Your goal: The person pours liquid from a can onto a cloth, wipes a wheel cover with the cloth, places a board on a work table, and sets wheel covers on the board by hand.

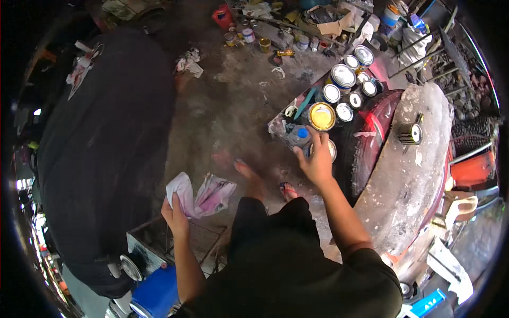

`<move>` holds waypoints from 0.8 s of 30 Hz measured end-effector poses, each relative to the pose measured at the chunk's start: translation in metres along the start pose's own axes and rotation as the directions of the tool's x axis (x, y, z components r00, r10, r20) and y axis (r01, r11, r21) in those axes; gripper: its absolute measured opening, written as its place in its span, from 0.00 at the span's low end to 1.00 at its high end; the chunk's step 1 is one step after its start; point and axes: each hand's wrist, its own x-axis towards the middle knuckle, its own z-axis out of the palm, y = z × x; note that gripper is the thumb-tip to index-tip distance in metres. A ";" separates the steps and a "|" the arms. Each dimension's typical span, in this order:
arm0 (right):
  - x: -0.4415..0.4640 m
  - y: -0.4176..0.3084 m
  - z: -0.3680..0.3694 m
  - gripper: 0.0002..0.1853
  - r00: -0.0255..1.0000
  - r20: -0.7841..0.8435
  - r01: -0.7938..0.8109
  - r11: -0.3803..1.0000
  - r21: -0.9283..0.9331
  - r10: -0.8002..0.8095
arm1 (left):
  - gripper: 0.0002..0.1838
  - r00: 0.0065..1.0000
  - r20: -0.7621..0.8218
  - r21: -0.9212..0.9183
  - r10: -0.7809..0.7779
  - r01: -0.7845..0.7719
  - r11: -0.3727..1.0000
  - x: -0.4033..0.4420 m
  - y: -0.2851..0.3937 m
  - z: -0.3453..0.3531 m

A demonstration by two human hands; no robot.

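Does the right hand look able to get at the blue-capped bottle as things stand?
Probably yes: the right hand is close beside the blue-capped bottle, with nothing visible between them. Whether they touch is unclear.

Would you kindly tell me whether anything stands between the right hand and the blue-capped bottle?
Nothing visible does: the right hand is close by the bottle, and the yellow-topped can stands to one side.

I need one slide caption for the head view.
Pink-stained cloth in the left hand, right hand near a blue-capped bottle.
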 end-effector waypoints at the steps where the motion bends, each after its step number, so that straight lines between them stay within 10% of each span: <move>1: 0.010 -0.001 0.007 0.30 0.999 -0.016 0.032 0.997 -0.063 -0.033 | 0.18 0.999 0.033 -0.026 -0.006 0.007 1.000 0.026 -0.006 0.001; 8: 0.035 0.025 0.030 0.16 0.972 -0.185 -0.181 0.964 -0.197 0.145 | 0.16 0.978 0.204 0.017 0.044 -0.048 0.999 0.207 -0.002 -0.004; 18: 0.064 -0.061 0.058 0.25 0.859 -0.195 -0.493 0.664 -0.561 0.473 | 0.16 0.974 0.192 -0.116 0.118 -0.096 0.989 0.370 0.022 -0.043; 24: 0.129 -0.083 0.081 0.23 0.933 -0.319 -0.323 0.778 -0.538 0.168 | 0.17 0.972 0.208 0.035 0.105 -0.115 0.993 0.443 0.034 -0.020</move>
